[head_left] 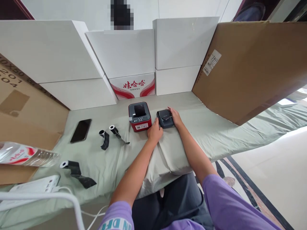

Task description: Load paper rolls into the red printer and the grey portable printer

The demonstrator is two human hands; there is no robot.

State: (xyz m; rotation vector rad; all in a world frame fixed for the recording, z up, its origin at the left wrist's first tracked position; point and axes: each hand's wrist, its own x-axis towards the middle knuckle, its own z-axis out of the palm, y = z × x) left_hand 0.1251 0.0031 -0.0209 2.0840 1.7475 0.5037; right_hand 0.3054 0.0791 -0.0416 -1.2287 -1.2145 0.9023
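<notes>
Gripping from both sides, the two hands close on the small black printer (165,118) out on the green cloth (211,134). The left hand (154,131) sits at the printer's near left corner, fingers curled together against its side, thumb up toward the top edge. The right hand (176,116) lies along the printer's right edge, fingers pressed together and wrapped over the far right corner (fingertips reaching onto the top face). So the printer sits flat on the cloth, caught between the two sets of fingers, touched by both.

Just left of the left fingers, almost touching them, stands the red printer (140,117), its dark lid on top and a white label on the front. Further left of those fingers lie two small paper rolls with black tails: one roll (113,130) nearer, a second roll (104,138) beside it. Beyond them, well apart from the hands, a phone (81,130) lies face up, screen dark. Nearer the body and far left of the fingers, a third roll (72,167) trails a black strip, next to a white power strip (35,185) and a clear bottle (26,155) lying on its side.

Past the fingertips, white boxes (129,52) are stacked like a wall, with a red-printed box (135,85) under them. Right of the right fingers, a big cardboard sheet (254,67) leans in.
</notes>
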